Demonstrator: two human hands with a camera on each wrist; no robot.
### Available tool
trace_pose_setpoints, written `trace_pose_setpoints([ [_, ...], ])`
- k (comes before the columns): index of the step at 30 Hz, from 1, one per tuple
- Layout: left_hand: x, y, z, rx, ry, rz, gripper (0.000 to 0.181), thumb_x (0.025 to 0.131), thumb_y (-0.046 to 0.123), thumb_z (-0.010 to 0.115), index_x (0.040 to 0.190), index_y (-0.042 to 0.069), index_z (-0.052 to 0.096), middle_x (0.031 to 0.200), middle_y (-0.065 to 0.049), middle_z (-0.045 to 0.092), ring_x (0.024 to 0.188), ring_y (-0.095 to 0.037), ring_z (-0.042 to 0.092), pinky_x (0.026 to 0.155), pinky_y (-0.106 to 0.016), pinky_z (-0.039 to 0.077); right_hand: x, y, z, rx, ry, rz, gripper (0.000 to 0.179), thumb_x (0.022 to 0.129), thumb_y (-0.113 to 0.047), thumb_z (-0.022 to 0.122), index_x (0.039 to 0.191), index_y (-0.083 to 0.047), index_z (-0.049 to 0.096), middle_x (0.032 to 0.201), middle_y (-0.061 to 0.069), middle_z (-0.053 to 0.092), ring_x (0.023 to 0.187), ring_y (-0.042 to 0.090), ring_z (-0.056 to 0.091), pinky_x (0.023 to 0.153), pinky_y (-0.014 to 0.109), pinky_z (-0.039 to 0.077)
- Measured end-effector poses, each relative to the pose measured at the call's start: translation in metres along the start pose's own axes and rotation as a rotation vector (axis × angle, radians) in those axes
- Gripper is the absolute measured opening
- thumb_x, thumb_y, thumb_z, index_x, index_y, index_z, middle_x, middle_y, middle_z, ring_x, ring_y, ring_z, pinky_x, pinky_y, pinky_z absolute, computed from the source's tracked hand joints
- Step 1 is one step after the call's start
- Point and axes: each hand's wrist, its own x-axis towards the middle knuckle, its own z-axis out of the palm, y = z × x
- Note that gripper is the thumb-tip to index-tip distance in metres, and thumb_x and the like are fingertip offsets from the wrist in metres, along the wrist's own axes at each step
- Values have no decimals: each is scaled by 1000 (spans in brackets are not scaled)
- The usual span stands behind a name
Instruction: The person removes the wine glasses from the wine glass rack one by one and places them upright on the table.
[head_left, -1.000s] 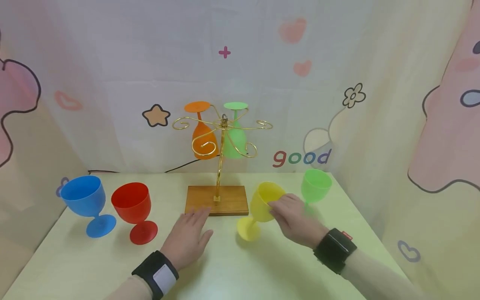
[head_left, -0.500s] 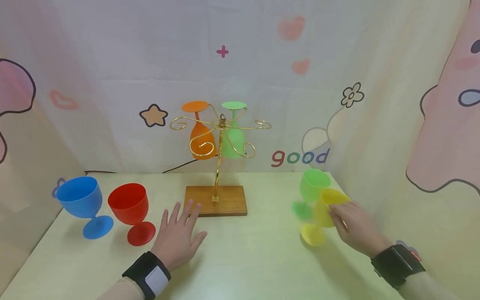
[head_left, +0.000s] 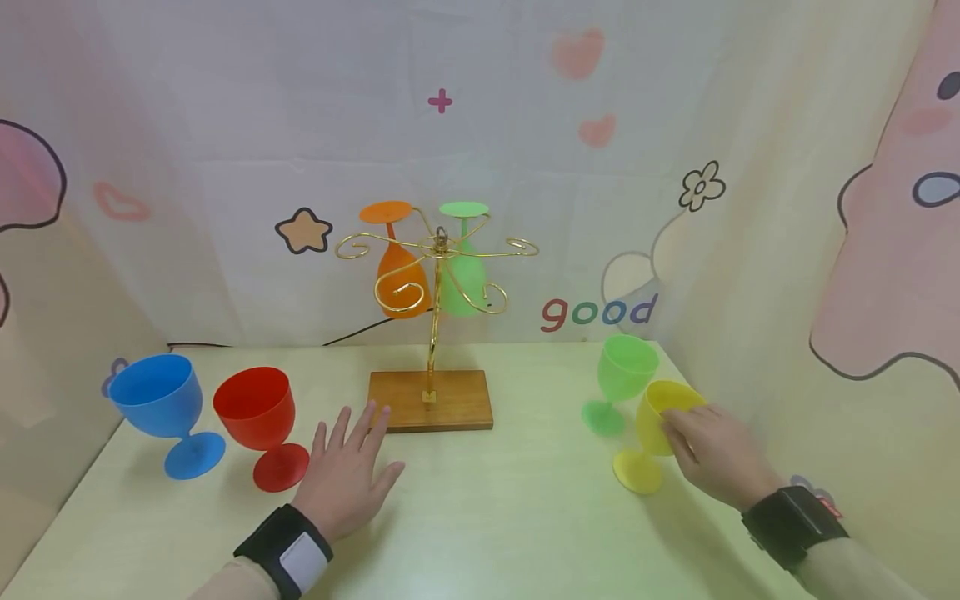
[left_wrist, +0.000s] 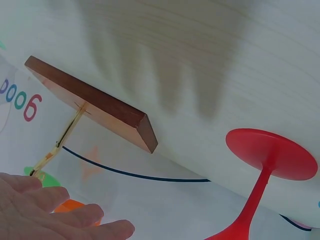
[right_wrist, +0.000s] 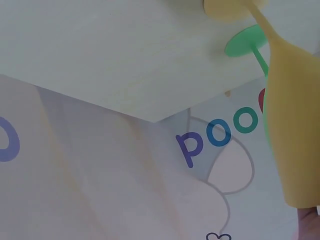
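Note:
My right hand (head_left: 720,454) pinches the rim of a yellow plastic goblet (head_left: 651,429), which stands upright at the table's right side. Its foot is at the tabletop, just in front of a light green goblet (head_left: 628,371). In the right wrist view the yellow goblet (right_wrist: 295,125) hides most of that hand. My left hand (head_left: 343,487) hovers palm down over the table, fingers spread, holding nothing. It is nearest to a red goblet (head_left: 255,408) and the wooden base (head_left: 450,404) of a gold wire rack (head_left: 433,333).
On the rack's far side an orange goblet (head_left: 401,279) and a green goblet (head_left: 467,279) hang upside down by their feet. A blue goblet (head_left: 157,396) stands at the far left. Printed curtains (head_left: 495,150) close in the table's back and sides.
My right hand has carried the yellow goblet from beside the rack's base to the right, in front of the green goblet. My left hand has drawn slightly back left, its fingers spreading.

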Motion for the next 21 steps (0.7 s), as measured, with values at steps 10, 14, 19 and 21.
trace_pose_setpoints([
  [10, 0, 1, -1, -17, -6, -4, 80, 91, 53, 50, 153, 12, 20, 158, -15, 21, 138, -45, 14, 110, -70, 16, -2, -2, 1, 5, 13, 5, 14, 82, -8, 63, 77, -16, 52, 58, -12, 39, 58, 10, 40, 57, 32, 37],
  [14, 0, 2, -2, -19, -10, -2, 81, 91, 53, 51, 153, 11, 20, 158, -15, 21, 138, -44, 14, 110, -70, 16, -1, -2, 0, 12, 7, 11, 14, 83, -9, 62, 77, -17, 52, 58, -12, 38, 57, 10, 38, 56, 31, 36],
  [19, 0, 1, -5, -28, -1, 0, 81, 90, 52, 52, 153, 12, 20, 158, -15, 21, 138, -45, 13, 110, -71, 16, 2, -2, -2, 23, 11, 1, 12, 81, -9, 63, 78, -15, 54, 60, -10, 41, 57, 11, 39, 53, 29, 35],
  [21, 1, 1, -8, -37, 4, 0, 81, 90, 51, 52, 153, 12, 20, 158, -15, 21, 138, -45, 13, 110, -71, 16, 3, -2, -3, 23, 33, -4, 7, 80, -12, 65, 81, -12, 58, 62, -7, 50, 60, 13, 46, 53, 32, 41],
])
